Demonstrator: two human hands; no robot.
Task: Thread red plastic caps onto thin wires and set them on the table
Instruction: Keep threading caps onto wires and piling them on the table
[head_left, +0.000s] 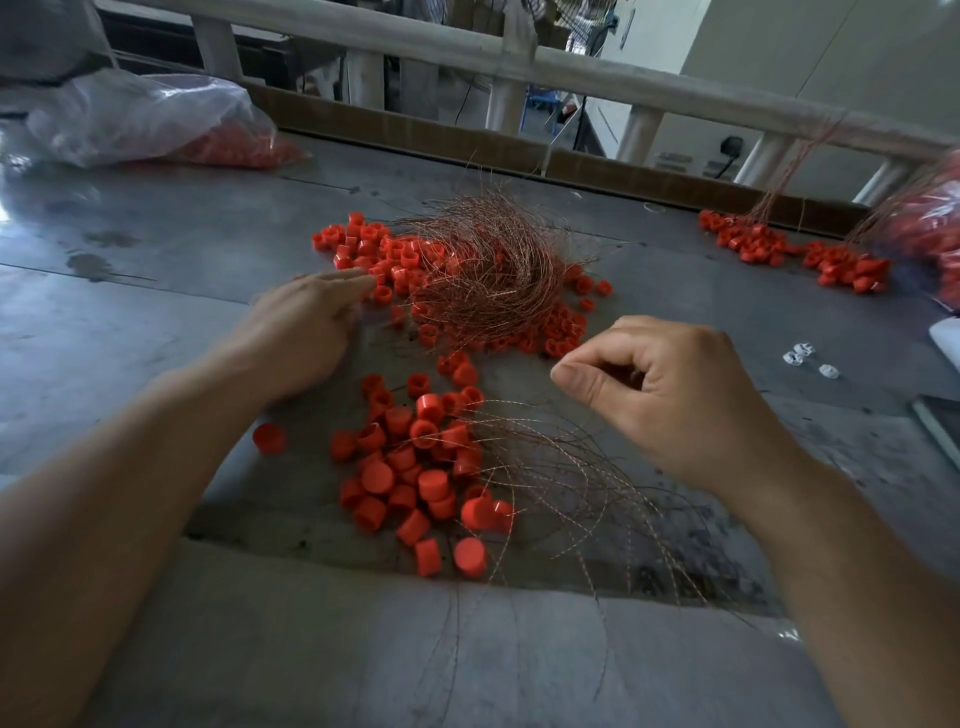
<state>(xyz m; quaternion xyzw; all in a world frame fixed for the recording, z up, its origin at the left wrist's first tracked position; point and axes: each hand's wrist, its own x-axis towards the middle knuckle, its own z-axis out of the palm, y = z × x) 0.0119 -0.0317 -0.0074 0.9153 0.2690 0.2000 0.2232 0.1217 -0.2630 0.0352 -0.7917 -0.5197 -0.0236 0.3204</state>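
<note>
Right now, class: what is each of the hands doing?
Left hand: open, fingers stretched to the far red caps.
Right hand: fingers curled in a pinch; whether it holds anything cannot be told.

Right grip (670, 395) curled, thumb on forefinger; any wire betw. them too thin to tell. Left grip (301, 332): fingertips (358, 278) blur at the caps (363, 244), contact unclear. Wire tangle (483, 275) hides caps under it. Clear bag (930, 234) at right edge cut off, blurred. 3 white bits (802, 356) too small to ID. Both forearms cut by bottom edge.
</note>
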